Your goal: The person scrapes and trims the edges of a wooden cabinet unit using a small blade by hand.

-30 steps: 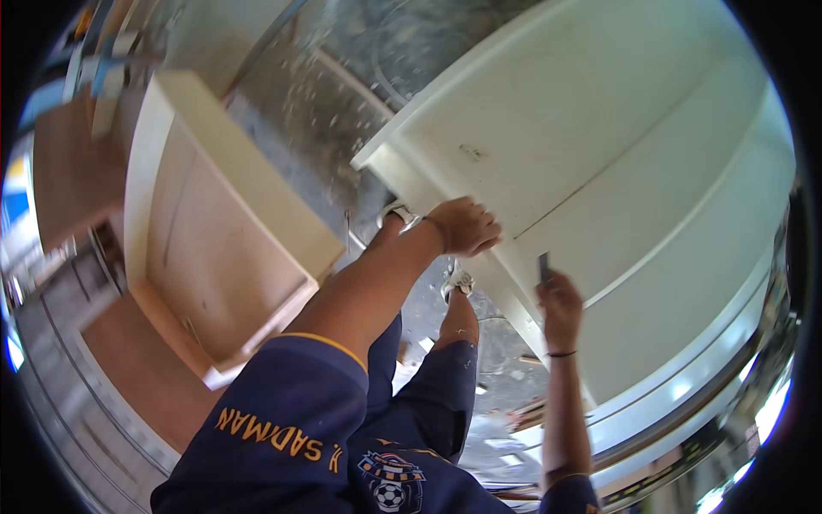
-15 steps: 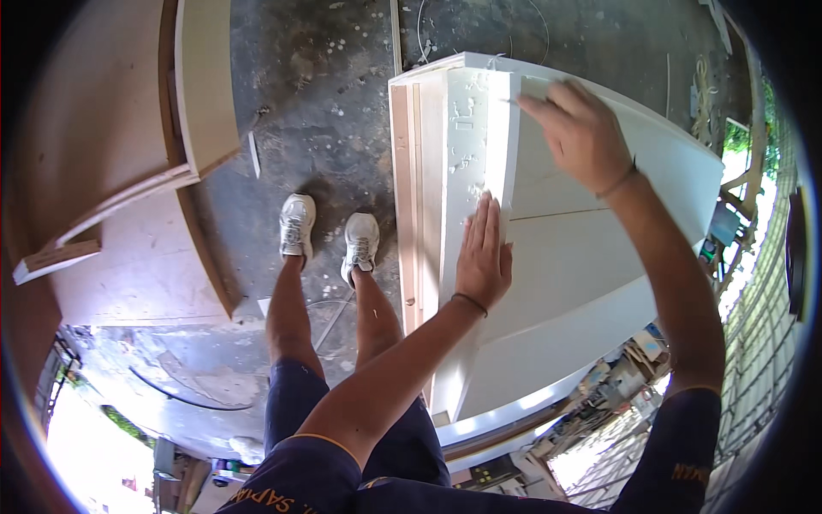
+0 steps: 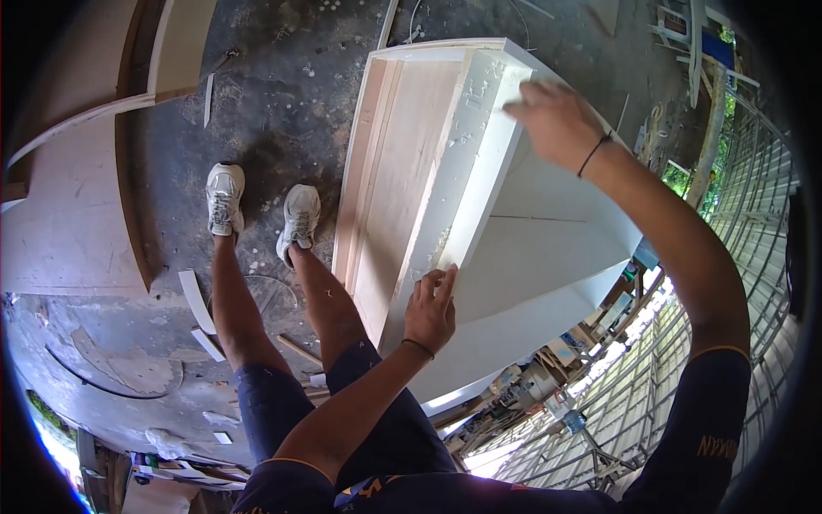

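Observation:
A white cabinet-like wooden piece (image 3: 548,248) lies before me, with bare wood inside its open side. Dried white flecks and smears are scattered along its pale edge board (image 3: 467,141). My left hand (image 3: 431,313) rests near the close end of that board, fingers stretched and slightly apart, holding nothing that I can see. Toward the far corner, my right hand (image 3: 558,127) reaches over the white strip (image 3: 484,188) with its fingers bent. Motion smears those fingertips, so whether they hold anything small cannot be made out.
My shoes (image 3: 300,221) stand on a stained concrete floor (image 3: 282,86) left of the cabinet. Wooden panels (image 3: 73,206) stand at the far left. Offcut strips (image 3: 197,300) lie near my legs. Cluttered tools and scraps (image 3: 535,385) sit beyond the cabinet, beside a metal lattice wall (image 3: 685,283).
My view has shifted, showing more of the cabinet's open inside. The left hand has slid nearer along the board, its fingers spreading. My right hand has come down closer to the far corner.

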A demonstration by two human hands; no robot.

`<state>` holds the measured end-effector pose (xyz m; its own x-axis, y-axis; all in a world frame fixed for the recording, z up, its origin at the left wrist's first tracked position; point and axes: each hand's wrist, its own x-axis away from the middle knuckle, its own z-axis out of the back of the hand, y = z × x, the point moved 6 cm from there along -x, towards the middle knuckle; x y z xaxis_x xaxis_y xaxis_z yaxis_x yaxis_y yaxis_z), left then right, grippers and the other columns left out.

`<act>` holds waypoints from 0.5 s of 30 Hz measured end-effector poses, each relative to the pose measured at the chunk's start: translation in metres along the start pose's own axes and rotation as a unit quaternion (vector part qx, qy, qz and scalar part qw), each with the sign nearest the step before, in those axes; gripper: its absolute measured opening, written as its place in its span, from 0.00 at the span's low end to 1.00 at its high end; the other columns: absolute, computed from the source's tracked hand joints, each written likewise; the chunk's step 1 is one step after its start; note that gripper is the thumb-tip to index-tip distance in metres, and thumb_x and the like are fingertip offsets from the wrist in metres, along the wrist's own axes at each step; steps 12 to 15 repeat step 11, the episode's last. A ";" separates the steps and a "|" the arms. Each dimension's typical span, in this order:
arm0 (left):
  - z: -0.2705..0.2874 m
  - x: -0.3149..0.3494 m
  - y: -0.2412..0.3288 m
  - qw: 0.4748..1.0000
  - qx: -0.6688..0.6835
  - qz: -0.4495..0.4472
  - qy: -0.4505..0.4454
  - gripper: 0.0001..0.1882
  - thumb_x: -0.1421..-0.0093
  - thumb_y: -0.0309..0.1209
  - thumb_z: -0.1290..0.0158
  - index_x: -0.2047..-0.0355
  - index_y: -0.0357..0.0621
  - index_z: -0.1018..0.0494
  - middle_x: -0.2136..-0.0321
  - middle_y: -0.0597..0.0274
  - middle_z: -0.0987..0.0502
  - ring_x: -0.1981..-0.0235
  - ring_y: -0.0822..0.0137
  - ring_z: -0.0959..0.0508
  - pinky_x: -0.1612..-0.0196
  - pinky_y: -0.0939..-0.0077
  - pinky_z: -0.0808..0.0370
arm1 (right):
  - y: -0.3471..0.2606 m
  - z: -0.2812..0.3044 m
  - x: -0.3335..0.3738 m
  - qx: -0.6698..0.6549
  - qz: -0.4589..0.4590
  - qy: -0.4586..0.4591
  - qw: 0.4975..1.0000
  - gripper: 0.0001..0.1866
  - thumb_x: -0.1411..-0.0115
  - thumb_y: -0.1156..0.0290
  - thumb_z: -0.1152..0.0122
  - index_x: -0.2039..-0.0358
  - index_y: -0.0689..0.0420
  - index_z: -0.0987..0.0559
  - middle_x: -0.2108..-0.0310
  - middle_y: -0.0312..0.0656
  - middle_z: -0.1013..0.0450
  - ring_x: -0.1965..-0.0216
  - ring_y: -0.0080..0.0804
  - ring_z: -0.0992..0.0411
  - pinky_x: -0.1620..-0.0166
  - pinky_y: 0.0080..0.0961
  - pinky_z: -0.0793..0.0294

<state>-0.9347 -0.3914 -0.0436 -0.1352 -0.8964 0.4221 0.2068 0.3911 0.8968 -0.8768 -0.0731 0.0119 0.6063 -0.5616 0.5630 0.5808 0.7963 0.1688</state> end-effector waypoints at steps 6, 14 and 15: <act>-0.003 0.007 0.000 1.000 0.000 0.018 0.000 0.34 0.50 0.21 0.50 0.40 0.51 0.39 0.55 0.56 0.33 0.58 0.56 0.29 0.56 0.62 0.28 | 0.018 0.012 -0.008 0.084 0.064 0.008 0.994 0.12 0.50 0.76 0.47 0.64 0.53 0.22 0.64 0.40 0.31 0.58 0.37 0.32 0.59 0.33 0.30; -0.007 0.010 -0.003 1.000 -0.002 0.025 -0.006 0.35 0.49 0.22 0.50 0.39 0.52 0.41 0.54 0.55 0.33 0.58 0.55 0.29 0.55 0.62 0.28 | 0.025 0.005 -0.021 0.138 0.083 -0.006 0.987 0.13 0.50 0.75 0.45 0.63 0.51 0.21 0.61 0.39 0.31 0.56 0.36 0.32 0.58 0.35 0.31; -0.007 0.010 -0.003 1.000 -0.002 0.025 -0.006 0.35 0.49 0.22 0.50 0.39 0.52 0.41 0.54 0.55 0.33 0.58 0.55 0.29 0.55 0.62 0.28 | 0.025 0.005 -0.021 0.138 0.083 -0.006 0.987 0.13 0.50 0.75 0.45 0.63 0.51 0.21 0.61 0.39 0.31 0.56 0.36 0.32 0.58 0.35 0.31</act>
